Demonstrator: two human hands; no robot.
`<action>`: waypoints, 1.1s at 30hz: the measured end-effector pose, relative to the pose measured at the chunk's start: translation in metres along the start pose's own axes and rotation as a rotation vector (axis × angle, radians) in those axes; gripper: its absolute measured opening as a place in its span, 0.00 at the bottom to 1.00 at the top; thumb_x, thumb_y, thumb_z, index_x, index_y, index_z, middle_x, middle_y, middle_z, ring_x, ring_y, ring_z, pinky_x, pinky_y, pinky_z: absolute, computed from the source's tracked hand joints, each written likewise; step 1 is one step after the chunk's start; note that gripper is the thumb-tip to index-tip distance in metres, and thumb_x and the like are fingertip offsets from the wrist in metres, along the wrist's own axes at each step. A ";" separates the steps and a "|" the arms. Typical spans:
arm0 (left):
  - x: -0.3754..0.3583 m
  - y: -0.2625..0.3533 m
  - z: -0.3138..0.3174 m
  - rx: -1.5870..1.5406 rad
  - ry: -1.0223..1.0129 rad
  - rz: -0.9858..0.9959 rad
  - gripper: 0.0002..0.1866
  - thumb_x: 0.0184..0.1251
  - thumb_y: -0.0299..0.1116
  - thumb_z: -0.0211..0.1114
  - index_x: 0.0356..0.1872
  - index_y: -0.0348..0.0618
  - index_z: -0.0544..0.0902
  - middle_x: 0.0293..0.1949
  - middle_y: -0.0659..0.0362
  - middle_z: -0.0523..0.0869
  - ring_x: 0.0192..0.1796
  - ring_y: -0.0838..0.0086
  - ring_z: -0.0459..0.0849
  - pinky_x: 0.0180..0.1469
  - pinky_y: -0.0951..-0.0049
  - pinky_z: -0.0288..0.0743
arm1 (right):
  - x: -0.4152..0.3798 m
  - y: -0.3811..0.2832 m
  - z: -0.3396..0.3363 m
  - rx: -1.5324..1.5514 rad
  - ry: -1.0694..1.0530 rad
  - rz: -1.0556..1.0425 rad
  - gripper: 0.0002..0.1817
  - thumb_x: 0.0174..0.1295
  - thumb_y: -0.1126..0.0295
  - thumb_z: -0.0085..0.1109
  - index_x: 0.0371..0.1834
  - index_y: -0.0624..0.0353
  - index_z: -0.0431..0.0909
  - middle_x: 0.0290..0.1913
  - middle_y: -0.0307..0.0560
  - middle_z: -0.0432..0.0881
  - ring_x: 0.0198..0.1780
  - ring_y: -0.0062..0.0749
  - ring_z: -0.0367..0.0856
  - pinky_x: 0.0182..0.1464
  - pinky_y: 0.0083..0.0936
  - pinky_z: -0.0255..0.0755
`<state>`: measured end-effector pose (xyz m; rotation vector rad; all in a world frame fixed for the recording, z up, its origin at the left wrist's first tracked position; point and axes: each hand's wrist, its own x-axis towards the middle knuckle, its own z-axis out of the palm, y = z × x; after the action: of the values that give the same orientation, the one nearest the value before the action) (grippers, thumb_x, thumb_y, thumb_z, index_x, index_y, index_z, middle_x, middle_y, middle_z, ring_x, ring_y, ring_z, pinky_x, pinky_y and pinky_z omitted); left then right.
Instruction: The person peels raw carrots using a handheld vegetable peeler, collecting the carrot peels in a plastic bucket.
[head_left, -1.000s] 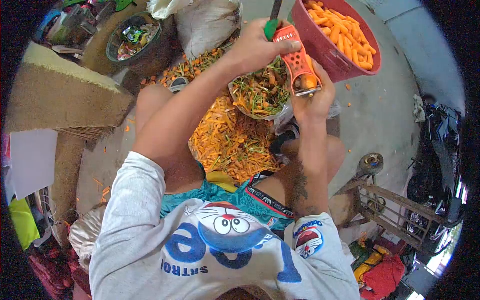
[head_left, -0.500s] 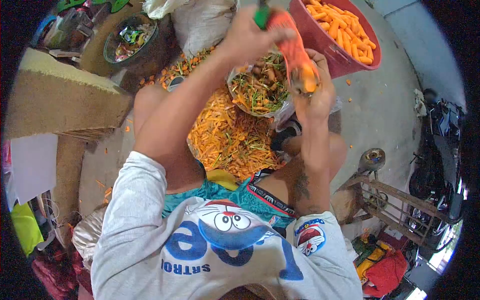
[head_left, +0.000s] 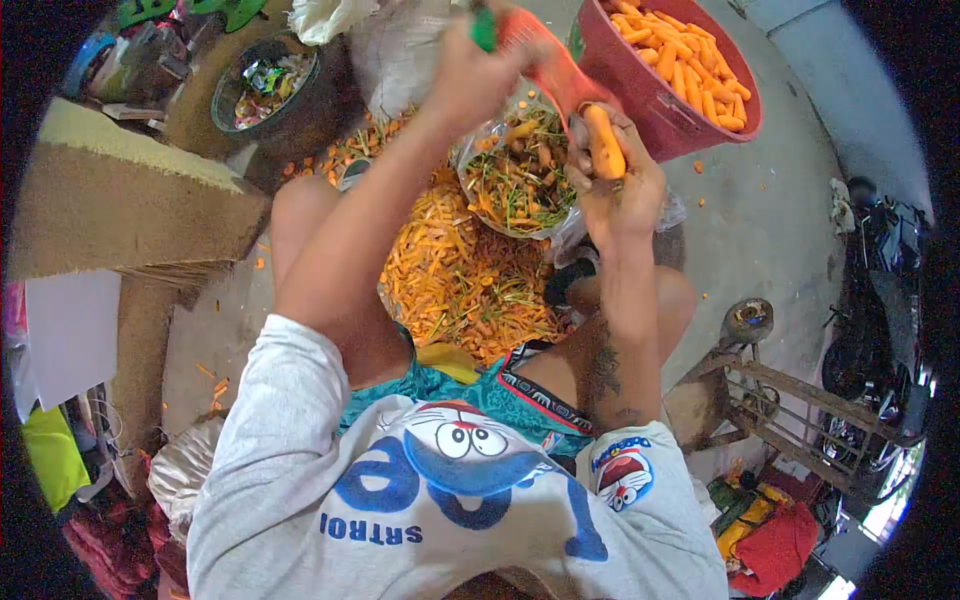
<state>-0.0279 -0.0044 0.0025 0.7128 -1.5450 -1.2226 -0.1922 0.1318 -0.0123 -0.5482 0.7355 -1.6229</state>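
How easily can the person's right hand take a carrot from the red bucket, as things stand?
Probably not right now: the right hand is gripping a carrot. Otherwise the way looks free, since the red bucket is close and open at the top, with carrots exposed.

You sit in what looks like a home's utility or storage space used for preparing vegetables in bulk. Its grey, concrete-looking floor carries a large red tub of carrots, and peelings lie heaped between your legs. Around you stand a pale sack, a rubbish bin and, apparently, a motorbike.
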 end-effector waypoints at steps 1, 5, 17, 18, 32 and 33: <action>-0.008 0.007 0.009 -0.001 -0.003 0.000 0.15 0.63 0.39 0.78 0.40 0.41 0.85 0.31 0.67 0.85 0.33 0.84 0.81 0.35 0.76 0.77 | -0.001 0.001 0.006 0.000 0.002 -0.003 0.17 0.75 0.62 0.49 0.59 0.61 0.74 0.43 0.45 0.81 0.31 0.26 0.77 0.30 0.23 0.70; 0.002 -0.008 -0.005 0.124 -0.048 0.097 0.14 0.63 0.36 0.79 0.41 0.39 0.85 0.32 0.66 0.86 0.34 0.82 0.82 0.39 0.76 0.79 | -0.006 0.002 0.006 -0.148 0.053 -0.112 0.18 0.75 0.61 0.49 0.60 0.61 0.74 0.41 0.44 0.79 0.28 0.25 0.72 0.27 0.19 0.66; 0.003 -0.007 -0.007 -0.022 0.064 0.054 0.13 0.64 0.38 0.78 0.41 0.43 0.85 0.31 0.67 0.85 0.29 0.84 0.80 0.30 0.79 0.74 | -0.006 -0.003 0.000 -0.062 -0.054 -0.018 0.19 0.76 0.60 0.49 0.59 0.62 0.75 0.43 0.46 0.82 0.30 0.21 0.75 0.28 0.18 0.67; -0.005 -0.001 0.000 -0.013 0.046 0.086 0.13 0.64 0.38 0.78 0.40 0.43 0.85 0.29 0.68 0.84 0.27 0.84 0.79 0.28 0.79 0.72 | -0.003 -0.002 -0.003 -0.036 -0.037 -0.019 0.19 0.75 0.60 0.50 0.60 0.62 0.75 0.43 0.45 0.82 0.30 0.21 0.74 0.29 0.18 0.66; -0.016 0.012 -0.002 0.095 -0.110 0.046 0.13 0.66 0.35 0.76 0.44 0.40 0.84 0.36 0.65 0.89 0.38 0.82 0.86 0.42 0.73 0.81 | -0.013 -0.008 0.005 -0.278 -0.023 -0.068 0.23 0.77 0.60 0.49 0.64 0.67 0.75 0.40 0.40 0.80 0.35 0.21 0.76 0.33 0.19 0.68; -0.011 0.012 -0.008 0.096 -0.105 0.034 0.13 0.66 0.35 0.76 0.44 0.40 0.84 0.36 0.65 0.89 0.38 0.82 0.86 0.42 0.73 0.81 | -0.016 -0.006 0.004 -0.277 -0.022 -0.056 0.23 0.77 0.60 0.49 0.64 0.67 0.75 0.40 0.40 0.80 0.35 0.21 0.76 0.33 0.19 0.68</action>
<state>-0.0148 0.0064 0.0099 0.6902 -1.7054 -1.1828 -0.1906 0.1470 -0.0045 -0.7895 0.9429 -1.5737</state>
